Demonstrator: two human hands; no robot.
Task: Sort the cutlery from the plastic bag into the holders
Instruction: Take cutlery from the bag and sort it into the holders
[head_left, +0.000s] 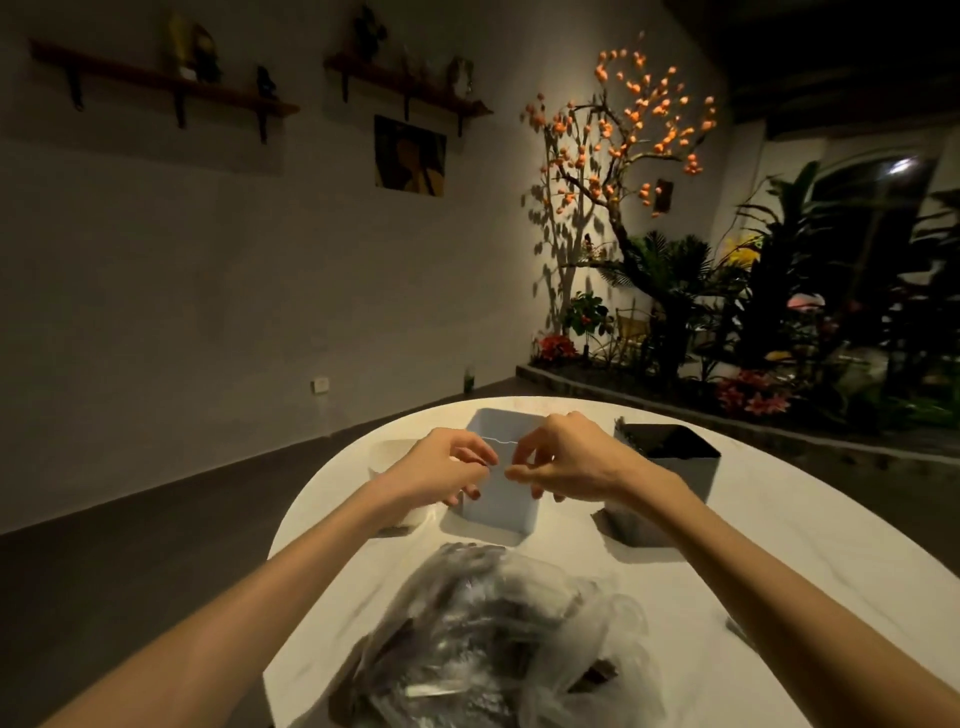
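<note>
A clear plastic bag (483, 629) holding dark cutlery lies on the near part of the round white table (753, 561). Behind it stand three square holders: a white one (387, 457) at left, a pale blue one (498, 499) in the middle, a black one (670, 462) at right. Both my hands are raised over the pale blue holder. My left hand (441, 470) and my right hand (563, 457) each pinch an end of a thin clear wrapper (501, 457) stretched between their fingertips. What the wrapper contains is too faint to tell.
A dark piece of cutlery (740, 631) lies near the table's right edge. Past the table are a dark floor, a plain wall with shelves, and a planted bed with an orange-blossom tree (623, 171) at the right.
</note>
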